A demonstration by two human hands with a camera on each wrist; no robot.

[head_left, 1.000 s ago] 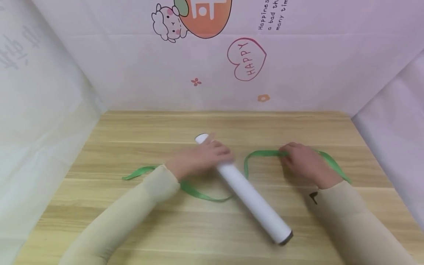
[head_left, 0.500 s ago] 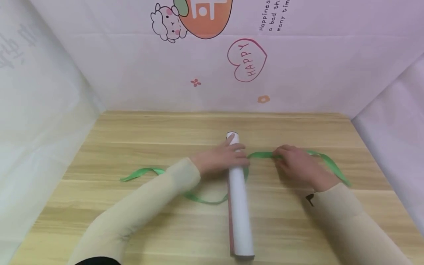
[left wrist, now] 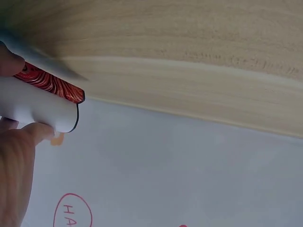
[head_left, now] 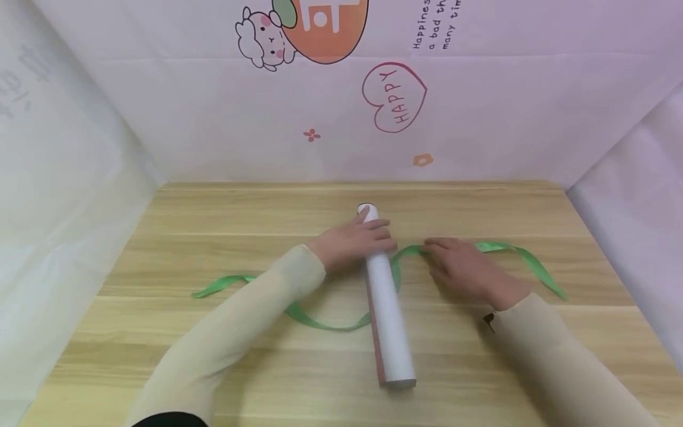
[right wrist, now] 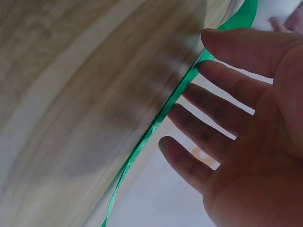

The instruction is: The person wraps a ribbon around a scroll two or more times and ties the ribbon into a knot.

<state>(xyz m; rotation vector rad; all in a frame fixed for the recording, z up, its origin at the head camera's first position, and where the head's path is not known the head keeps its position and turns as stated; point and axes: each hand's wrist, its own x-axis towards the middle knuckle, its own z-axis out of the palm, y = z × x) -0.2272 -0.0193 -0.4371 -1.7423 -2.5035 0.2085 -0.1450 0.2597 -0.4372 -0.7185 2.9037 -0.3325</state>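
My left hand [head_left: 354, 242] grips a rolled sheet of white paper [head_left: 388, 320] near its far end, thumb on one side and fingers over the other. A red patterned strip [left wrist: 54, 86] shows along the roll's side in the left wrist view. The roll lies across a green ribbon [head_left: 331, 326] that winds over the table, and it hides part of it. My right hand [head_left: 469, 270] is over the ribbon to the right of the roll. In the right wrist view its fingers are apart and loosely straight, fingertips at the green ribbon [right wrist: 158, 118]; firm contact is unclear.
The wooden table [head_left: 299, 379] is bounded at the back by a white printed cloth [head_left: 229, 130] with a heart and cartoon figures. More white cloth [head_left: 64, 196] hangs at the left and right sides. The ribbon's loose ends lie at left and right.
The paper roll has swung from a diagonal slant to nearly lengthwise, its near end moving left, with my left hand on it. My right hand has slid left along the ribbon.
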